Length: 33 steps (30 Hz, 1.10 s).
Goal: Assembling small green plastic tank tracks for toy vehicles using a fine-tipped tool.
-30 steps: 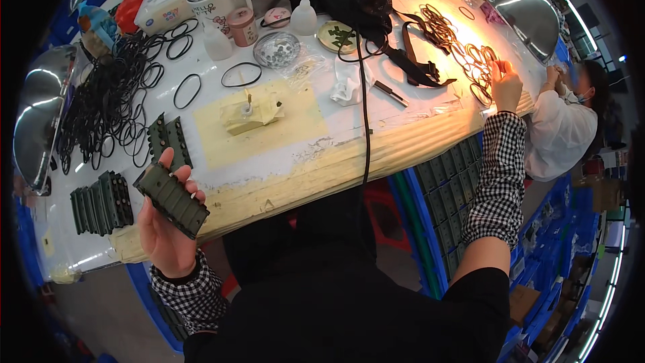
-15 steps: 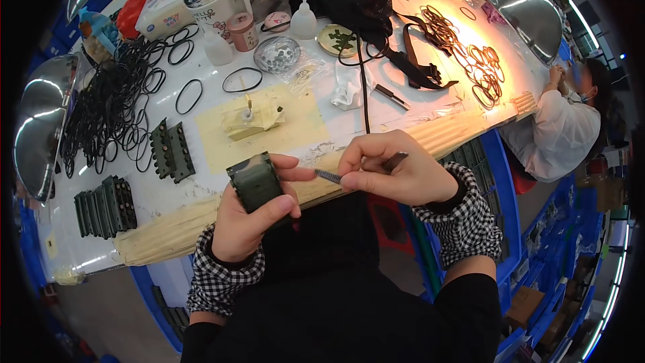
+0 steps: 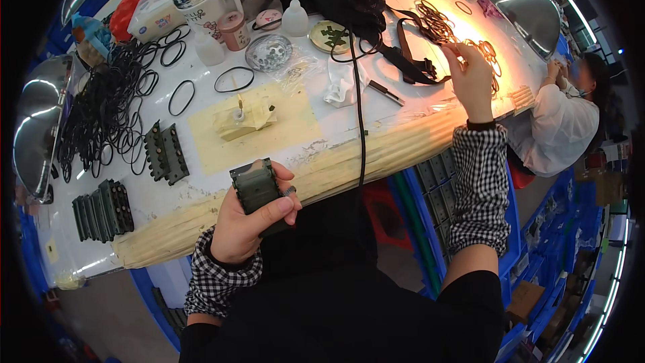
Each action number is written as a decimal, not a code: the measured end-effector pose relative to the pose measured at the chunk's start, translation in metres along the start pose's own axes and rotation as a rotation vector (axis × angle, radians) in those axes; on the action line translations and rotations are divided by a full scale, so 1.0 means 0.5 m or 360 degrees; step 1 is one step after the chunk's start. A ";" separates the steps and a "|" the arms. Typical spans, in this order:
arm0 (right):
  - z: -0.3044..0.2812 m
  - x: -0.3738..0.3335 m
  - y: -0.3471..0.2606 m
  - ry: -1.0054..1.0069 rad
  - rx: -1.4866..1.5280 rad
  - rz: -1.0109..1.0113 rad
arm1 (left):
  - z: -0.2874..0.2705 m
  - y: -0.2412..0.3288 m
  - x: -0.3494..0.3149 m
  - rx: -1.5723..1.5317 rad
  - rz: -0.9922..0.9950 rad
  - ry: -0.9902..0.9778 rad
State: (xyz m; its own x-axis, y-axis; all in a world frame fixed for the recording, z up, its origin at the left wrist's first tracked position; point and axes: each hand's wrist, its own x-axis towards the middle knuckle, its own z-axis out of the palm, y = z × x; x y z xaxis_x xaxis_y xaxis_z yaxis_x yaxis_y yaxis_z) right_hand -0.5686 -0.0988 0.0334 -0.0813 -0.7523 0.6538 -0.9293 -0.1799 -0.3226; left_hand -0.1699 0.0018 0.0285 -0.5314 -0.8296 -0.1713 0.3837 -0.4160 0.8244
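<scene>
The left hand [image 3: 243,227] clasps a green case [image 3: 255,185], long axis tableward, slightly left; what the right hand [image 3: 473,79] pinches, I can't tell

A white-topped worktable [image 3: 168,195] spans the upper left and centre; grey floor [image 3: 104,309] lies lower left, blue plastic crates [image 3: 543,265] lower right, long white tube lights [image 3: 576,17] upper right.

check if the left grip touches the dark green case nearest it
Touching. The head view shows the left grip holding the dark green case, thumb across its lower part.
</scene>
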 end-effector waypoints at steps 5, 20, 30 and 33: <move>0.005 -0.002 0.202 -0.0336 -0.0873 0.0135 | -0.011 0.003 -0.014 0.0005 0.0087 0.0043; -0.019 -0.021 -0.012 -0.0075 0.0028 -0.0048 | -0.077 0.017 -0.024 -0.0712 0.0281 0.0069; 0.067 -0.132 -0.455 -0.1247 0.1516 -0.0110 | -0.065 0.023 -0.037 -0.0745 0.0248 0.0066; 0.083 -0.137 -0.449 -0.1349 0.1711 0.0097 | -0.073 0.023 -0.048 -0.0694 0.0269 0.0128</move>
State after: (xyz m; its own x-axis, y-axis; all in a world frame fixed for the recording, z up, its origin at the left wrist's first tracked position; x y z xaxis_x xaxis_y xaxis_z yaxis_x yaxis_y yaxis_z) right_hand -0.3393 -0.0332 0.0327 0.4928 -0.8604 0.1299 -0.1657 -0.2393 -0.9567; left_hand -0.1250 0.0033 0.0223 -0.3808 -0.9181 -0.1099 0.7503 -0.3763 0.5436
